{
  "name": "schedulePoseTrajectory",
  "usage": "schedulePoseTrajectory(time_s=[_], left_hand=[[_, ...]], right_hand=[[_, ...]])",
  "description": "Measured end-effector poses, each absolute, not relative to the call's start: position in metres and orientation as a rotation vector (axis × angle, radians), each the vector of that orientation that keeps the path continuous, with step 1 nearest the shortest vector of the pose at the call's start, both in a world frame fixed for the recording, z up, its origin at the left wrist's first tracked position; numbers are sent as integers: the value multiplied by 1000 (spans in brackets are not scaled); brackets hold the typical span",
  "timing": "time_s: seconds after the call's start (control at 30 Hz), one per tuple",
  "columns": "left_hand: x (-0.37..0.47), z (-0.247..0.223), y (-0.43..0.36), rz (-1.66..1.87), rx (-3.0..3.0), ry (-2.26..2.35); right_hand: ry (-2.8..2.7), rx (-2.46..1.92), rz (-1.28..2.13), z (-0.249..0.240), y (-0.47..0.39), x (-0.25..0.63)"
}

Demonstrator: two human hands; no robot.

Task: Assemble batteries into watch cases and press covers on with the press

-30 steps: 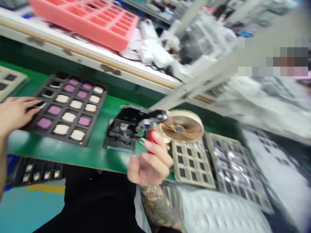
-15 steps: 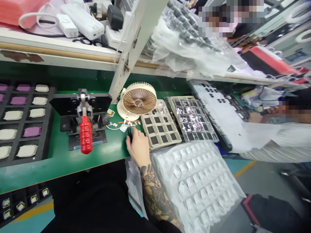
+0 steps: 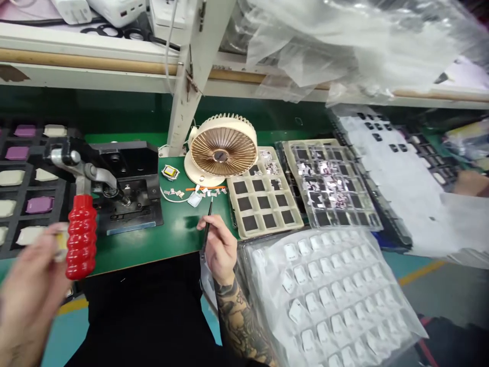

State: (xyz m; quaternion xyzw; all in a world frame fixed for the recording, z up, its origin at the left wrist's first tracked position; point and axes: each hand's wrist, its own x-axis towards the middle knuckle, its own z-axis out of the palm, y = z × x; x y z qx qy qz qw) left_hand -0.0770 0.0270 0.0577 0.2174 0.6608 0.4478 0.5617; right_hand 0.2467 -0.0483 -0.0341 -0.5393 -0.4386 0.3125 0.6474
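"Two hands, two holds. What's in each?"

"Fingertips of the left hand [image 3: 36,278] pinch a small pale-and-yellow part [image 3: 61,244], blurred and partly hidden by the toggle clamp's red ribbed handle [image 3: 81,237]. Whether it touches the handle, I can't tell."

"And the right hand [image 3: 219,250]?"

"Curled around slim black tweezers [image 3: 207,229] near the green bench's [image 3: 179,237] front edge, tips towards the scattered silvery tabs [image 3: 208,192] before the desk fan [image 3: 223,153]. I can't make out anything between the tips."

"How would that part handle?"

"Light and stiff, I'd guess, perhaps slippery. I'd take it by opposite edges and keep off the yellow area, which may be delicate."

"The tweezers?"

"Light and springy, probably, with points that could bend. Mid-shaft looks the safest hold."
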Motion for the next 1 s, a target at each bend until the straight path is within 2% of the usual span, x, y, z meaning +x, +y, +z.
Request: schedulePoseTrajectory(time_s=[0.07, 0.17, 0.27, 0.43, 0.63, 1.0], left_hand=[[-44, 30, 19, 885, 580, 1258], [0, -2, 11, 750, 806, 971], [18, -20, 10, 757, 1065, 930], [13, -40, 10, 795, 1122, 954], [15, -51, 8, 942, 1010, 913], [13, -52, 6, 920, 1043, 924]], right_hand=[[-1055, -1193, 732, -30, -42, 237], [-1152, -1249, 561, -22, -33, 222], [-1173, -1257, 406, -16, -28, 209], [-1309, -1196, 520, -15, -27, 194], [-1291, -1214, 514, -25, -30, 186], [-1202, -1301, 522, -31, -29, 181]])
